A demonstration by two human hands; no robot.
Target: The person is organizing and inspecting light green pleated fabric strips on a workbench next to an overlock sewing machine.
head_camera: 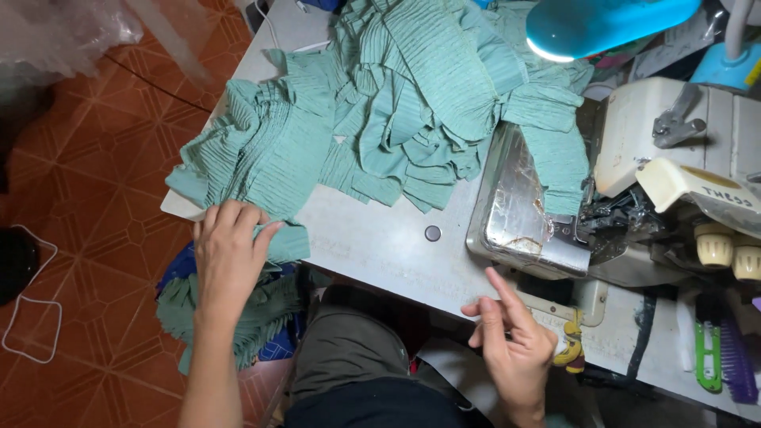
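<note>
Many crinkled green fabric pieces [372, 103] lie heaped on my sewing table [388, 238]. They look light, limp and stretchy. My left hand [230, 254] presses flat on the nearest piece's edge, gripping nothing; my right hand [515, 341] hovers half-open, empty.

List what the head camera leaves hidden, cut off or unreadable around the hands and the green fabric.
- Left hand: its palm lies on the green fabric pieces, so any grip beneath is hidden.
- Right hand: no object visible in it; its palm faces away.
- Sewing machine: cut off by the right edge; its needle area is dark and cluttered.
- Lamp: cut off by the top edge.
- Fabric below the table edge: partly hidden by the left arm.
</note>
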